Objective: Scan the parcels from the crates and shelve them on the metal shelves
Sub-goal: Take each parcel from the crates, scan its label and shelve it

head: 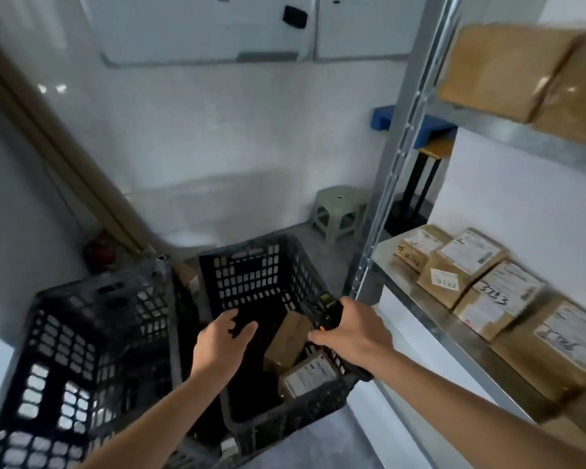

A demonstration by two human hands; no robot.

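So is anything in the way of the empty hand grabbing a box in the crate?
Nothing visible is. The left hand hangs open over the crate, and the brown box lies uncovered just beside it, the crate's top open.

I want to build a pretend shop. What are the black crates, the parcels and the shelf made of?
The black crates look like hard, dull plastic, with moulded grid holes. The parcels look like brown cardboard or kraft paper, matte, with white paper labels. The shelf looks like bare grey metal: its shiny post has punched slots.
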